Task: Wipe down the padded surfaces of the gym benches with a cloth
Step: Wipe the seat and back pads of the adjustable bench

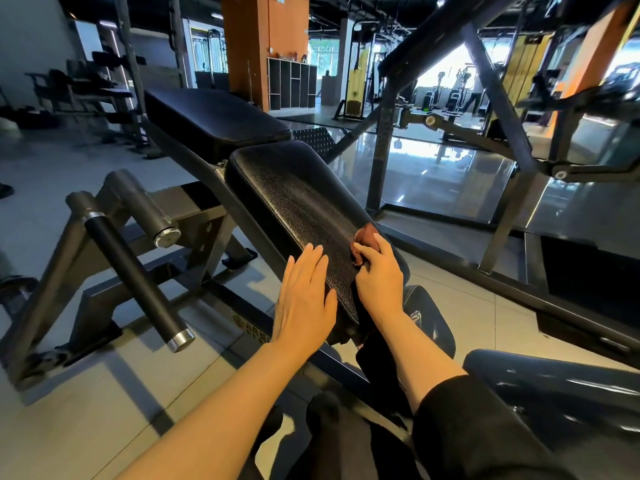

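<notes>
A black textured bench pad [294, 199] slopes up from the lower centre toward a second black pad [214, 116] behind it. My left hand [304, 299] lies flat with straight fingers on the pad's near left edge. My right hand [379, 275] grips a bunched reddish-brown cloth [363, 239] against the pad's near right edge. Most of the cloth is hidden under my fingers.
A black roller bar [135, 275] on the grey machine frame juts out at the left. Steel frame beams [498, 109] cross overhead at the right. A dark blue seat pad [561, 393] sits at the lower right. Racks and shelves stand at the back.
</notes>
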A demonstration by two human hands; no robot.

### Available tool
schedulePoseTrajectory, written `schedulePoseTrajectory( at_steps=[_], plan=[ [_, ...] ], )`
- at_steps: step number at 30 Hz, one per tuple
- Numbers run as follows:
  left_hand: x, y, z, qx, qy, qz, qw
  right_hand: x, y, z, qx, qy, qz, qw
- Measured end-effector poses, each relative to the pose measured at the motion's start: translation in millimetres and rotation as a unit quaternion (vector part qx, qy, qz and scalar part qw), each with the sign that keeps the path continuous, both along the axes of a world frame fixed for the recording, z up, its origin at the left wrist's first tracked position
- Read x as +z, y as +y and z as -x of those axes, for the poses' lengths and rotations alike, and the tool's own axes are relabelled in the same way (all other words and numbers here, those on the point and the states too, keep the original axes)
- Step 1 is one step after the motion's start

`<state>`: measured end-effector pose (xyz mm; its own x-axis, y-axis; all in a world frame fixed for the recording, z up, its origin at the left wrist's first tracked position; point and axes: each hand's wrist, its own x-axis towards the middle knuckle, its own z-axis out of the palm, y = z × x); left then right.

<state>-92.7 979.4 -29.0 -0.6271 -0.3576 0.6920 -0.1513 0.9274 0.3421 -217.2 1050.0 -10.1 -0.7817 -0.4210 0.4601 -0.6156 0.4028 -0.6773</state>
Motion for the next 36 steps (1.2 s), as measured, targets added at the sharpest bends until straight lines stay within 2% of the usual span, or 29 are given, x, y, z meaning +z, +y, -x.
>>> schedulePoseTrajectory(
  at_steps=[6, 10, 11, 14, 16, 17, 19, 21, 22, 25, 27, 31, 34, 36],
  plan=[
    [-8.8, 6.7, -12.0, -0.008, -0.006, -0.010, 1.000, -14.4, 18.3, -20.0, -0.047, -0.047, 0.027, 0.997],
    [-7.9, 7.6, -13.9, -0.008, -0.001, -0.021, 1.000, -12.6, 24.3, -34.3, 0.083, 0.054, 0.007, 0.995],
    [-6.6, 7.0, -13.8, -0.009, 0.000, -0.020, 1.000, -8.8, 26.8, -30.7, 0.076, 0.047, 0.018, 0.996],
    [-2.7, 0.6, -14.0, -0.010, 0.013, -0.019, 1.000, 9.3, 29.0, -18.7, -0.034, -0.003, 0.106, 0.994],
    [1.7, -6.5, -13.7, -0.003, 0.019, -0.015, 1.000, 26.7, 20.2, -16.7, -0.067, 0.002, 0.143, 0.987],
    [4.2, -10.1, -12.7, 0.002, 0.020, -0.010, 1.000, 33.9, 11.1, -15.2, -0.057, 0.016, 0.133, 0.989],
    [9.1, -14.9, -9.1, 0.010, 0.024, -0.006, 1.000, 39.9, -10.6, -14.1, 0.028, 0.045, 0.042, 0.998],
    [14.1, -16.5, -4.7, 0.011, 0.030, -0.010, 0.999, 39.6, -25.5, -18.6, 0.130, 0.021, -0.042, 0.990],
    [16.0, -17.3, -2.7, 0.010, 0.033, -0.010, 0.999, 39.0, -28.0, -19.6, 0.154, -0.001, -0.042, 0.987],
    [18.5, -22.3, 1.1, 0.007, 0.039, -0.003, 0.999, 38.2, -20.0, -12.4, 0.115, -0.037, 0.037, 0.992],
    [19.3, -26.5, 2.8, 0.009, 0.040, 0.000, 0.999, 36.0, -17.3, -4.5, 0.074, -0.038, 0.035, 0.996],
    [23.3, -34.6, 5.6, 0.010, 0.046, -0.003, 0.999, 32.6, -37.4, -4.3, 0.076, -0.029, 0.073, 0.994],
    [28.3, -45.0, 4.3, 0.015, 0.052, -0.001, 0.999, 47.0, -55.5, -10.8, 0.079, 0.013, 0.117, 0.990],
    [33.9, -53.4, 2.5, 0.021, 0.059, -0.002, 0.998, 61.1, -71.1, -13.5, 0.104, 0.053, 0.113, 0.987]
  ],
)
